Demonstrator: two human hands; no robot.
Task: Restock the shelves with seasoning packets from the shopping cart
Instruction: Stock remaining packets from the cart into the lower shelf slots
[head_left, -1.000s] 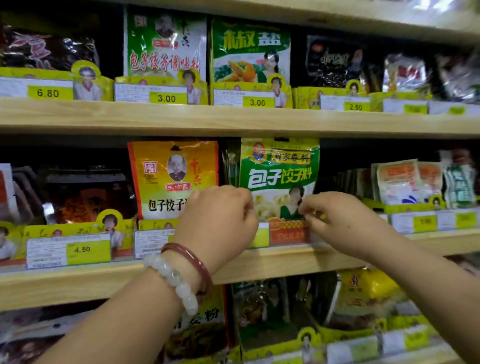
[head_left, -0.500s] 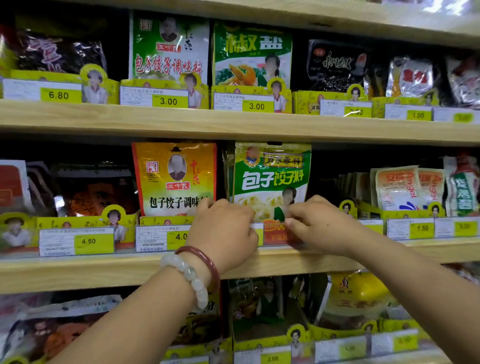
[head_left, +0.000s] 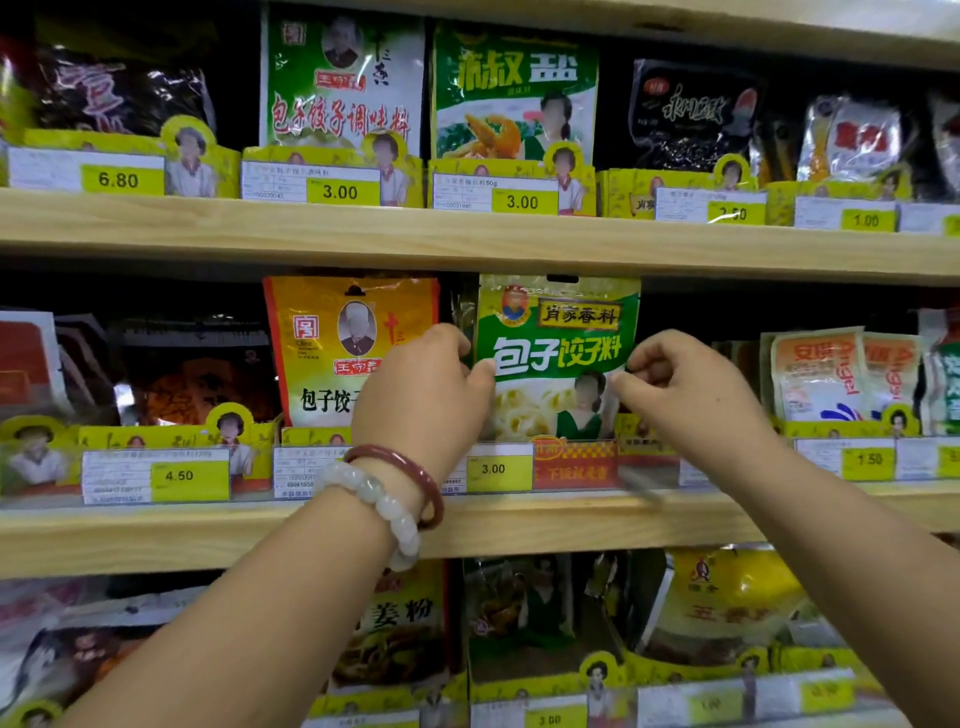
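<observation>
A green seasoning packet (head_left: 558, 343) with white lettering stands upright on the middle shelf (head_left: 545, 525), behind a 3.00 price tag (head_left: 498, 468). My left hand (head_left: 421, 395), with two bracelets on the wrist, pinches the packet's left edge. My right hand (head_left: 680, 389) pinches its right edge. Both hands are raised to about the packet's middle height. A yellow packet (head_left: 332, 338) stands just left of it, partly hidden by my left hand. The shopping cart is out of view.
The top shelf (head_left: 467, 236) holds green packets (head_left: 514, 93) and dark bags above price tags. White yeast packets (head_left: 831, 374) stand to the right on the middle shelf, dark bags (head_left: 192, 374) to the left. More packets fill the lower shelf (head_left: 717, 608).
Both hands have slid up from the packet's bottom edge to its middle sides. The packet now stands straighter and a little higher in its slot.
</observation>
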